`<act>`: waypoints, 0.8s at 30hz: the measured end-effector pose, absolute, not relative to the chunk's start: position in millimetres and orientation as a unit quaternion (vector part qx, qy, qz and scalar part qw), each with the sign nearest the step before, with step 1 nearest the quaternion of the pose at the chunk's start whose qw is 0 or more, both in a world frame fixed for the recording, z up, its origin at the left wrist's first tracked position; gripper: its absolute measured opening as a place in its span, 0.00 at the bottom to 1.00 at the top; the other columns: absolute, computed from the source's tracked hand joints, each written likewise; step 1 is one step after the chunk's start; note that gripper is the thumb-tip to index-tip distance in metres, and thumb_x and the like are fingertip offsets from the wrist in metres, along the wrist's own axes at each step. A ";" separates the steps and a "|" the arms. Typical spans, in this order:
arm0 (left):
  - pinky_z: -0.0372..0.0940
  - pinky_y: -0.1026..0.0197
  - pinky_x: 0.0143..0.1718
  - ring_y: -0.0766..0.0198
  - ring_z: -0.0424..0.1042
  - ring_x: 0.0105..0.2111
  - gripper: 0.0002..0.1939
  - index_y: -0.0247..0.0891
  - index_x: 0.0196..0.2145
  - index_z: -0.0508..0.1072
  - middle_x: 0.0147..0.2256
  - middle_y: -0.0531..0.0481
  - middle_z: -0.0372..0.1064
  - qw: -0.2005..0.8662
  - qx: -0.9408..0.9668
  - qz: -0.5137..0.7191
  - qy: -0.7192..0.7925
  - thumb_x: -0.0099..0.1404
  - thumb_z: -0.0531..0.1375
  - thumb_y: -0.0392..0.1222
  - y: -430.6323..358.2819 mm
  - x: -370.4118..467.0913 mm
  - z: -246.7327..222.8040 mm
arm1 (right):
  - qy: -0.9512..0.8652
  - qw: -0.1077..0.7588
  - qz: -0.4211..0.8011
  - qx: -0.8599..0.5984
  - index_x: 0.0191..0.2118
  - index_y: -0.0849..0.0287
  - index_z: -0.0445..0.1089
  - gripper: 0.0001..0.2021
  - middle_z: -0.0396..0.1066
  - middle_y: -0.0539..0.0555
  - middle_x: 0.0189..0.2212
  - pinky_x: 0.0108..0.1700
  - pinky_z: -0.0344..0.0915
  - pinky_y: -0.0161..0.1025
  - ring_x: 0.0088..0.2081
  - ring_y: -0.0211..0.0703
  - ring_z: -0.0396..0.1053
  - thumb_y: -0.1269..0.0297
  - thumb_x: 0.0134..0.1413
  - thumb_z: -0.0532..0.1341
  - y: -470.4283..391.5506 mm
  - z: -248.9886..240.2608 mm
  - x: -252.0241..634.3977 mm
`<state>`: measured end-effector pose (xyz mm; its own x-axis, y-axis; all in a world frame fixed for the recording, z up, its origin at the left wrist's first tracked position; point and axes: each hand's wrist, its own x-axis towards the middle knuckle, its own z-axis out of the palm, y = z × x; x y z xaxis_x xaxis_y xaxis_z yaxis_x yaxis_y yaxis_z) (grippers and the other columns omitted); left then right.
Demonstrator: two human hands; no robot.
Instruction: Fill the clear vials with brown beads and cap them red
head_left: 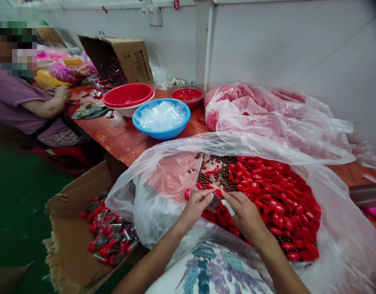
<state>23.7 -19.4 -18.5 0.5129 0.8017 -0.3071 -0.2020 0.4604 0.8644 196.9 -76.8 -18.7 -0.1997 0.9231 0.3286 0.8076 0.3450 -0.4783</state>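
My left hand (pixel 194 207) is closed on a small clear bottle with a red end (pixel 188 194) that sticks out to the left. Close on its right, my right hand (pixel 243 210) pinches a red cap (pixel 219 194), with white tape round one finger. Both hands are over an open clear plastic bag (pixel 172 212). In the bag lie a big heap of red plastic caps (pixel 279 192) and many small brown balls (pixel 220 163). The fingers partly hide what they hold.
A cardboard box (pixel 68 228) of filled bottles stands low at the left. On the red table (pixel 114 141) are a blue basin (pixel 160 132) of clear pieces, red bowls (pixel 128 94), a tipped box (pixel 134 61) and a pink-filled bag (pixel 252 106). A person (pixel 19 98) sits at the left.
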 end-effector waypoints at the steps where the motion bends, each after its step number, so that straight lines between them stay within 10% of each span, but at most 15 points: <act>1: 0.66 0.60 0.36 0.60 0.70 0.35 0.20 0.33 0.45 0.74 0.38 0.43 0.74 0.771 0.400 0.329 0.370 0.57 0.62 0.46 -19.3 24.1 -17.8 | -0.769 0.281 0.087 -0.568 0.58 0.55 0.58 0.23 0.67 0.60 0.45 0.46 0.66 0.49 0.45 0.52 0.65 0.69 0.55 0.54 -77.8 -22.6 193.6; 7: 0.61 0.60 0.45 0.60 0.70 0.41 0.21 0.36 0.46 0.72 0.41 0.45 0.73 0.806 0.316 0.370 0.336 0.56 0.63 0.47 -25.2 38.0 -17.9 | -0.735 0.313 0.034 -0.600 0.60 0.60 0.50 0.33 0.63 0.65 0.50 0.49 0.63 0.53 0.50 0.56 0.62 0.56 0.51 0.60 -77.5 -38.5 177.5; 16: 0.59 0.65 0.26 0.67 0.66 0.21 0.28 0.31 0.22 0.70 0.18 0.48 0.67 0.834 0.285 0.315 0.351 0.59 0.52 0.62 -33.0 54.6 -26.7 | -0.748 0.308 0.066 -0.584 0.55 0.58 0.58 0.28 0.67 0.61 0.45 0.44 0.65 0.49 0.44 0.53 0.66 0.62 0.46 0.62 -77.1 -29.6 178.2; 24: 0.58 0.65 0.21 0.67 0.63 0.16 0.26 0.33 0.45 0.69 0.17 0.55 0.62 0.864 0.250 0.302 0.315 0.62 0.49 0.58 -22.9 47.6 -10.7 | -0.624 0.408 0.262 -0.613 0.59 0.55 0.51 0.39 0.65 0.60 0.49 0.44 0.66 0.47 0.46 0.53 0.67 0.56 0.41 0.67 -82.8 -25.3 186.0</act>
<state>47.6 -22.9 -10.7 0.6187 0.6799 -0.3937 -0.3649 0.6925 0.6223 186.0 -82.8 -25.3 0.0838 0.9786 0.1879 0.5504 0.1117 -0.8274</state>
